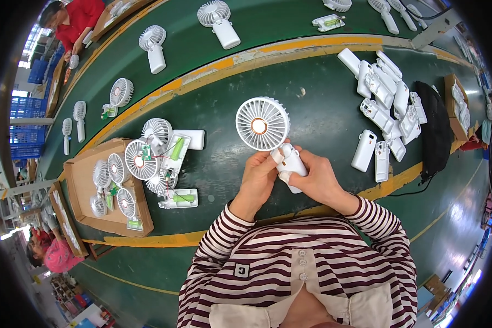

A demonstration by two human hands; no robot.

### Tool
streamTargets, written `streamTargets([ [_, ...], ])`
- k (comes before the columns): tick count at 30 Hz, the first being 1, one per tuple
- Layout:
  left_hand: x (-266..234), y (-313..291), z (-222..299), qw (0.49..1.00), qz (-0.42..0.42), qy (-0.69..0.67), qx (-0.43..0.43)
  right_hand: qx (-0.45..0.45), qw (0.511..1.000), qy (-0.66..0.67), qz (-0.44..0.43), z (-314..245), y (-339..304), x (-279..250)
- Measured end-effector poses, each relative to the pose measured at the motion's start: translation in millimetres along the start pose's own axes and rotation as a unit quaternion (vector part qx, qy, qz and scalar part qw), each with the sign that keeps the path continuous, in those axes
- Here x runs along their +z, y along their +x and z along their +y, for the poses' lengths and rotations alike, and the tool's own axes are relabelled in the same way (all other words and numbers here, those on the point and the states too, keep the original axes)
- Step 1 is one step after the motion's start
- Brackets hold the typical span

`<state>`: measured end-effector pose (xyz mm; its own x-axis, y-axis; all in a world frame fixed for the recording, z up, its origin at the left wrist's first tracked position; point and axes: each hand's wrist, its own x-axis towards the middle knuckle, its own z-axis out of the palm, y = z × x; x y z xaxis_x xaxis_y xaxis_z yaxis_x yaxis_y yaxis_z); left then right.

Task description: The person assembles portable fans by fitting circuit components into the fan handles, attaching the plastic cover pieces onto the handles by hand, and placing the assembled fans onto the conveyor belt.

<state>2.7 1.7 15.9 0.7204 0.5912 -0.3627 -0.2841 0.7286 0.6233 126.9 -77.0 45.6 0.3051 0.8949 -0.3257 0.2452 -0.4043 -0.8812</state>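
Note:
Both my hands meet at the handle of a white handheld fan [262, 124] above the green bench. My left hand [258, 177] grips the handle's left side near the round head. On the right side, my right hand [315, 176] is closed round the handle, its thumb lying across the front. White tape or finger covers show on digits of both hands. The handle's lower end sticks out below my fingers. To the left lie several opened fans with green batteries [177, 147] and thin wires. A pile of white handle covers [381, 90] lies to the right.
A cardboard box [87, 210] with more fans stands at the left. Beyond the yellow-edged rail, a green conveyor [186, 60] carries several fans. A black bag [433, 128] and another carton [451, 109] are at the right. People in red [82, 24] and pink [64, 252] sit further left.

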Motion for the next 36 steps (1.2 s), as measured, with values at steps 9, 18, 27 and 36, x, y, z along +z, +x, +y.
streamTargets([
  [9,4,0,-2,0.998,-0.045,0.002,0.037,0.009,0.998,0.059,0.000,2,4,10],
  [18,7,-1,-11,0.998,0.008,0.010,0.064,0.014,0.999,0.031,0.005,2,5,12],
  [27,11,6,-5,0.997,0.042,0.009,0.071,0.011,0.998,0.057,-0.010,5,16,9],
  [36,-1,7,7,0.998,0.029,-0.043,0.040,0.066,0.995,0.053,-0.044,-3,11,2],
])
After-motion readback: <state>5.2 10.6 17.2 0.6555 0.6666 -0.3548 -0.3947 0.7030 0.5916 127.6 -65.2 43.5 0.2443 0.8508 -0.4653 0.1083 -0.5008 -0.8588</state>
